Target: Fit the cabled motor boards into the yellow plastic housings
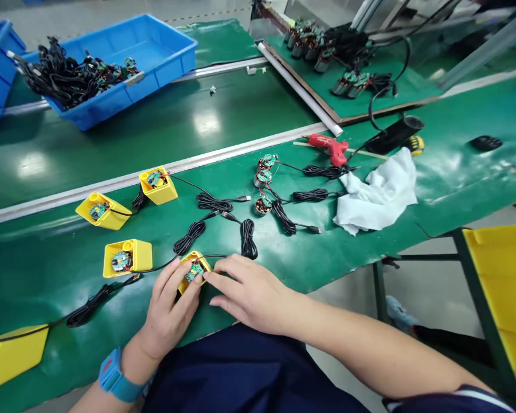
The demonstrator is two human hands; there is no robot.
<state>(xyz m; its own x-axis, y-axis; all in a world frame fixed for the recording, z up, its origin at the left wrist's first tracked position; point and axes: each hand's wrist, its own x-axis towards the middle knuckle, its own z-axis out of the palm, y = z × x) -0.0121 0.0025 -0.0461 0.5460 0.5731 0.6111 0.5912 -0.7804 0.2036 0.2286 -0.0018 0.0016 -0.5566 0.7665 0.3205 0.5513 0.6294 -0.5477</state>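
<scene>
My left hand [168, 304] is closed around a small yellow plastic housing [196, 254] at the near edge of the bench. Inside the housing sits a round green circuit board [195, 271], touched by my left fingertips. From the right, my right hand [255, 292] reaches over with its index fingertip at the housing's rim and board. Its thumb is held apart and its fingers are stretched out. A thin black cable leaves the housing toward a coiled cable [249, 238]. Just left lies another yellow housing [140, 256] with a board in its mouth.
More yellow housings [165, 190] lie at left. Motors with boards [263, 205] and coiled cables stand mid-bench, near a red glue gun [331, 148] and white cloth [376, 195]. Behind are a blue bin [172, 60] of cabled parts and a wood-edged tray [301, 86].
</scene>
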